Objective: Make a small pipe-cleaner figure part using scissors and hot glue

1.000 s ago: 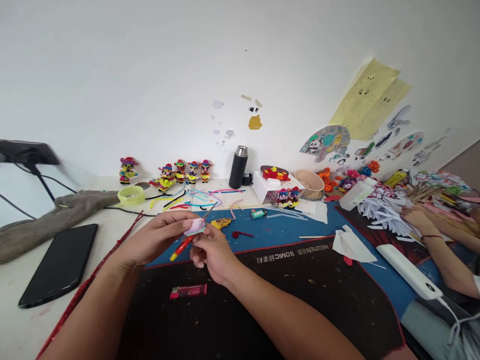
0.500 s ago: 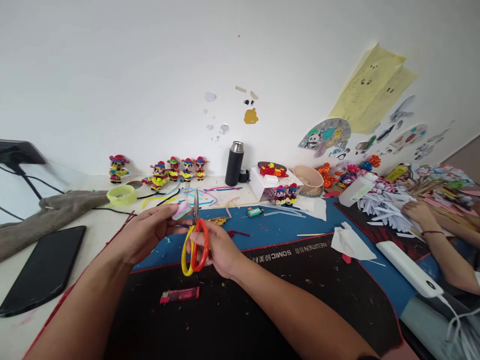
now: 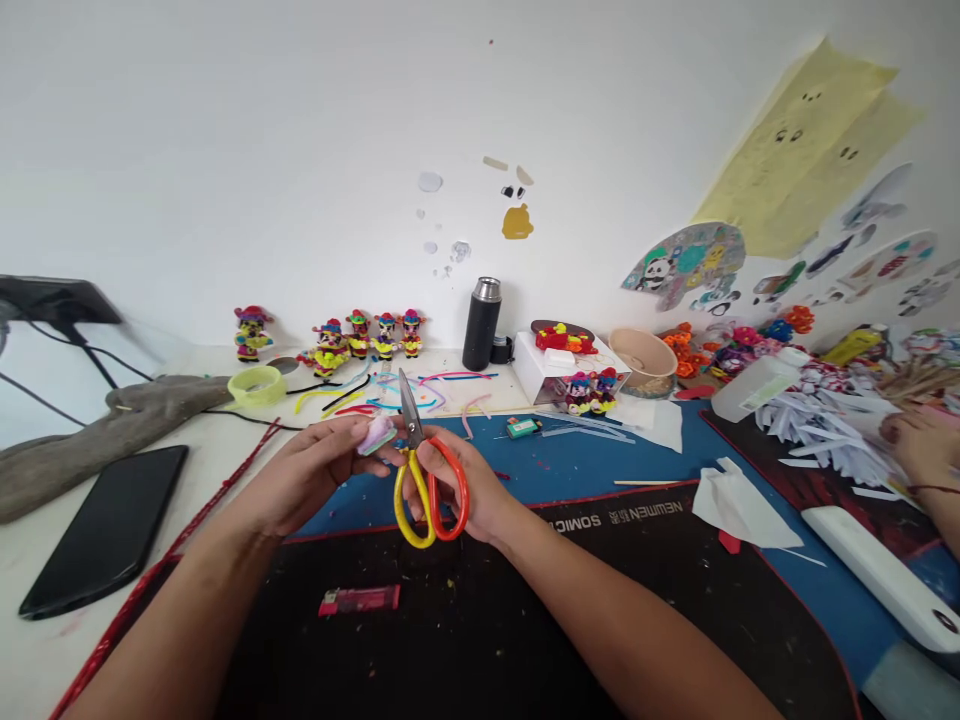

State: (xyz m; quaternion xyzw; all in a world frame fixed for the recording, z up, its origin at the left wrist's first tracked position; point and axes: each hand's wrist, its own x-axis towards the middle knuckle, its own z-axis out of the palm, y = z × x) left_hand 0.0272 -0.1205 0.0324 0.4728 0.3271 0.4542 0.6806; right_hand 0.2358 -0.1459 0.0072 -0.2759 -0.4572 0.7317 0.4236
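Between the thumb and fingers of my left hand [image 3: 319, 465] is a small, soft-looking lilac and white piece with a pale green edge [image 3: 377, 435]; its kind is not clear. My right hand [image 3: 469, 485] holds a pair of scissors [image 3: 410, 425] with one yellow and one red handle. Their blades point up and look nearly closed, just right of the lilac piece. A pink lighter [image 3: 360, 599] lies on the black mat [image 3: 540, 610] below my hands.
Behind my hands lie colourful pipe cleaners [image 3: 431, 392], small figures [image 3: 330, 348] and a black flask [image 3: 481, 325]. A green lighter [image 3: 523, 428] rests on the blue mat. At left is a phone [image 3: 105, 530]; at right, another person's hand [image 3: 930, 445] by paper strips [image 3: 814, 430].
The scissors have turned, so both handle loops now show more widely, with the blades tilted left. The view has shifted left, and less of the other person's arm shows. Both hands keep their hold.
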